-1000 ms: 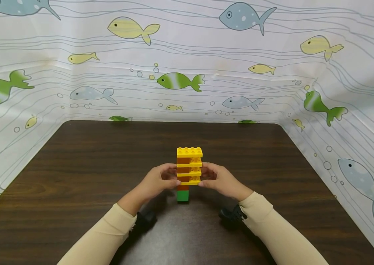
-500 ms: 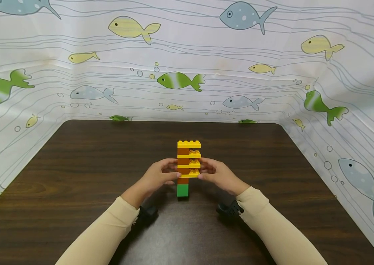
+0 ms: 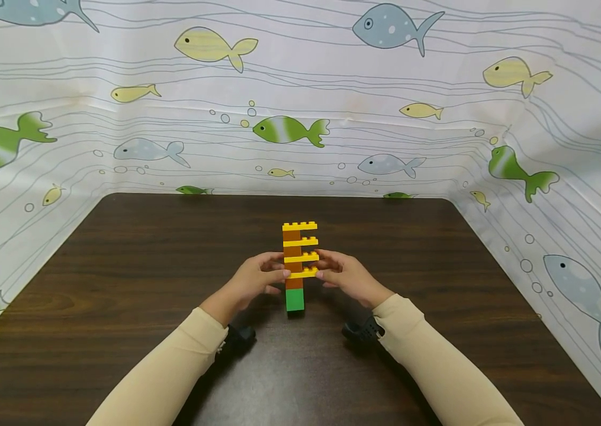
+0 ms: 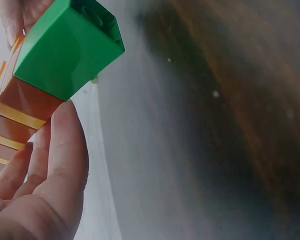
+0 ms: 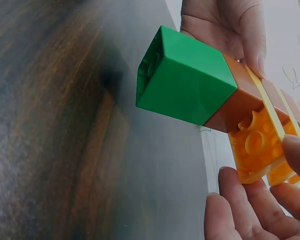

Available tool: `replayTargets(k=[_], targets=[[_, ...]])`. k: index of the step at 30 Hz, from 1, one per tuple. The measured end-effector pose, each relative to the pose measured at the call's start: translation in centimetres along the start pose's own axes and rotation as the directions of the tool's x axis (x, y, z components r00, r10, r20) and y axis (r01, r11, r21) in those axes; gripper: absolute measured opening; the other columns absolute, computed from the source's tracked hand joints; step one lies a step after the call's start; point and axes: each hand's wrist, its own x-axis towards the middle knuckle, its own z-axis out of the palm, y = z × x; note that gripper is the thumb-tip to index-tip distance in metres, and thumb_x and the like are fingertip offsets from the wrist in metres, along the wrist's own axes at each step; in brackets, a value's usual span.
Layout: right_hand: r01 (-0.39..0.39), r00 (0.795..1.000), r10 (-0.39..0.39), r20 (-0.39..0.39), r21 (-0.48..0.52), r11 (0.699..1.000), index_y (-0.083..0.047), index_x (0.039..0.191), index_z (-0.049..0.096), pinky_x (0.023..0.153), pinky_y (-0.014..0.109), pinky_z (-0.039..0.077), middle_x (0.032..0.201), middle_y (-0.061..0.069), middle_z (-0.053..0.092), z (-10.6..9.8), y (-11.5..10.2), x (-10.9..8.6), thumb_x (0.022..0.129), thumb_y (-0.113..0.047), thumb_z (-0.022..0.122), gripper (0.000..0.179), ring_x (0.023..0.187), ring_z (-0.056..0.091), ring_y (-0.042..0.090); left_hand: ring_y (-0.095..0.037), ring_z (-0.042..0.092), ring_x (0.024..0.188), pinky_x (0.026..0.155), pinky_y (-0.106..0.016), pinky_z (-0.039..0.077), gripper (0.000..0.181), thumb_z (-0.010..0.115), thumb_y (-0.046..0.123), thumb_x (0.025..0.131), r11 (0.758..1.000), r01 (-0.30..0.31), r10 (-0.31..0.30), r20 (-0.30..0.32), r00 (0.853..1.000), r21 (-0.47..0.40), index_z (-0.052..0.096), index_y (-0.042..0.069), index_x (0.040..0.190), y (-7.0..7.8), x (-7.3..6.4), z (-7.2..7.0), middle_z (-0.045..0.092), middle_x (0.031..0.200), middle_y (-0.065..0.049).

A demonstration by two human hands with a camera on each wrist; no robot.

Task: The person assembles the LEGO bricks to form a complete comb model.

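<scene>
A tower of toy building bricks is held between both hands at mid-table in the head view. Its base is a green brick; above it, brown bricks alternate with several yellow plates that jut out to the right. The left hand grips the tower's left side, thumb in front on the lowest yellow plate. On the other side, the right hand pinches the plates' jutting ends. Both wrist views show the hollow underside of the green brick, raised off the table. Some fingers are hidden behind the tower.
The dark wood-grain table lies beneath the hands. A white curtain printed with fish surrounds its back and sides. Black straps with devices sit under both wrists, close to the tabletop.
Both hands have raised the tower slightly, and it has tipped so that its top studs show edge-on rather than from above. It also leans a little to the left. Both grips remain.
</scene>
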Motion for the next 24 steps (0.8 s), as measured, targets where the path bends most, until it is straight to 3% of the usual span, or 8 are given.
replayTargets(k=[17, 24], targets=[[-0.094, 0.996, 0.094, 0.001, 0.02, 0.995, 0.001, 0.147, 0.035, 0.09, 0.038, 0.051, 0.134, 0.02, 0.054, 0.2, 0.5, 0.9, 0.098, -0.012, 0.056, 0.056, 0.116, 0.06, 0.029, -0.037, 0.059, 0.113, 0.084, -0.045, 0.053, 0.051, 0.055, 0.015, 0.099, 0.995, 0.095, -0.095, 0.004, 0.995, 0.009, 0.038, -0.002, 0.144, -0.5, 1.1, 0.0, 0.051, 0.133, -0.026], [-0.094, 0.996, 0.094, 0.002, -0.036, 0.995, 0.002, 0.145, 0.039, 0.09, 0.039, 0.051, 0.13, 0.018, 0.058, 0.1, 0.8, 1.2, 0.098, -0.014, 0.055, 0.052, 0.112, 0.061, 0.028, -0.036, 0.058, 0.115, 0.085, -0.044, 0.053, 0.051, 0.054, 0.017, 0.099, 0.99, 0.141, -0.141, 0.017, 0.99, 0.01, 0.038, -0.002, 0.144, -0.7, 1.8, 0.0, 0.048, 0.138, -0.025]])
